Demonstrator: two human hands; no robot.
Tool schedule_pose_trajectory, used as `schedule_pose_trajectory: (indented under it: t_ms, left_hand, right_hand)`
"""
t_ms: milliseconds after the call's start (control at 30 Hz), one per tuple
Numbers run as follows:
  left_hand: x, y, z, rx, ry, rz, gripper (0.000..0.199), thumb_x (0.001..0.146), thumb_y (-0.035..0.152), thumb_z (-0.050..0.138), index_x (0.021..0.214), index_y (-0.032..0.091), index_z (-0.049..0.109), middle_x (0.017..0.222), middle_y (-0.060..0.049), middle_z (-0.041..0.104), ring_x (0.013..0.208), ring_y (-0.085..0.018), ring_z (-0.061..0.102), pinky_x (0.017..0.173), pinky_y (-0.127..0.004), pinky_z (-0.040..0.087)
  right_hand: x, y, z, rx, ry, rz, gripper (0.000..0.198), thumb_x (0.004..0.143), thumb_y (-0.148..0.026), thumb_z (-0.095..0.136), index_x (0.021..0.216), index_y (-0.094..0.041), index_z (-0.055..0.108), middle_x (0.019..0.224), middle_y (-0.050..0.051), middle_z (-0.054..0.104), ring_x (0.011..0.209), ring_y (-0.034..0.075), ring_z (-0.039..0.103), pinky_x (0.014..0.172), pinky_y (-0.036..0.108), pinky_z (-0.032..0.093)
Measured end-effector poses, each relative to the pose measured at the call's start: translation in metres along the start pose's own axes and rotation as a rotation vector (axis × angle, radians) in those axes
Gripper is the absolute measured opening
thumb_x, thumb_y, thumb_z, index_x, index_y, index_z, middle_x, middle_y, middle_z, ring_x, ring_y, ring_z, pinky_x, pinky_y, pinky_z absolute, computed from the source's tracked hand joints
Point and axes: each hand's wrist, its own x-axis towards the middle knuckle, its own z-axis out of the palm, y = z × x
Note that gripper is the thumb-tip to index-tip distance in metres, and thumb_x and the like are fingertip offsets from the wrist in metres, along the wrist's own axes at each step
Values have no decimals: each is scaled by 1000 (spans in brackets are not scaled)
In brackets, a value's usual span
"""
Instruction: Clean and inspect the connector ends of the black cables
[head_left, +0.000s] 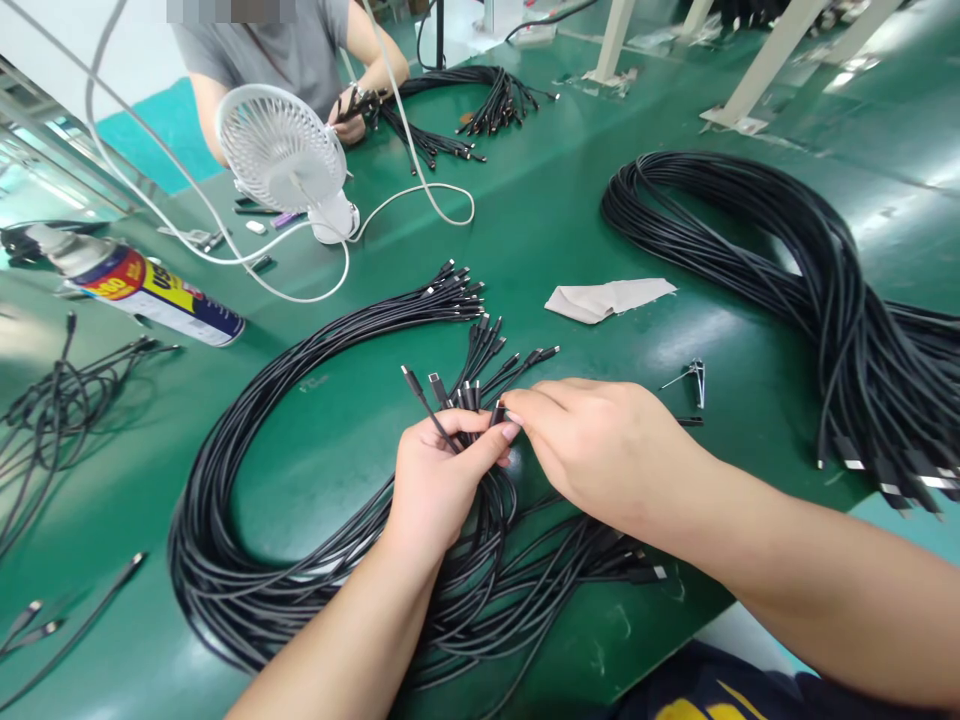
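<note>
Your L hand (431, 480), ctr frame, has its grip closed on a few black cable ends (411, 380); your R hand (607, 450) has its grip narrowed to a pinch at the tip of one connector (497, 412), just right of ctr. Prob. mid-step on that connector. Done vs left: can't tell, nothing visibly sorts finished ends from unfinished. The curved cable bundle (217, 470), ctr-left on the green surface (540, 230), has many ends unheld; the big coil (757, 230), upper R, lies untouched. Hidden: exact fingertip contact, plus cable runs under your L wrist. Cut off: coil at R edge, loose cables (56, 410) at L edge. Small metal tool (699, 383), R of your R hand, hard to ID.
</note>
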Motion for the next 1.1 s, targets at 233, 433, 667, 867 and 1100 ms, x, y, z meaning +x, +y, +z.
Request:
schedule_pose_trajectory:
  t_ms: [233,433,667,867,1100]
  left_hand:
    - [0,1,2,-12,11,-8,15,64,20,81,63,15,67,51,1,66,49,-10,59,54,-22,49]
    - [0,1,0,3,24,-10,16,63,21,82,63,16,67,51,1,66,49,-10,60,55,-23,50]
    - [0,2,0,-6,2,-13,13,64,20,81,64,16,68,52,1,66,49,-11,61,54,-23,51]
    - [0,1,0,-40,-25,-22,12,67,18,80,65,16,68,52,2,66,50,-8,60,55,-20,49]
    - [0,-2,-3,-102,-75,-50,10,70,20,80,70,16,71,56,2,66,53,-8,59,58,-20,49]
  right_hand:
    - [-1,0,0,25,7,1,20,86,-6,49,89,-10,69,73,6,68,62,18,62,56,28,40]
    - [-1,2,-2,8,-25,2,19,85,-7,50,91,-11,68,77,7,70,62,17,61,57,28,39]
    - [-1,0,-2,8,-11,1,16,84,-7,51,84,-12,67,68,4,64,60,19,61,54,29,38]
    - [0,0,-3,3,-24,19,18,84,-7,51,86,-12,68,71,5,67,60,18,61,53,28,38]
    - [5,8,-10,165,-29,158,26,90,-13,45,95,-13,70,82,7,72,68,18,64,58,27,39]
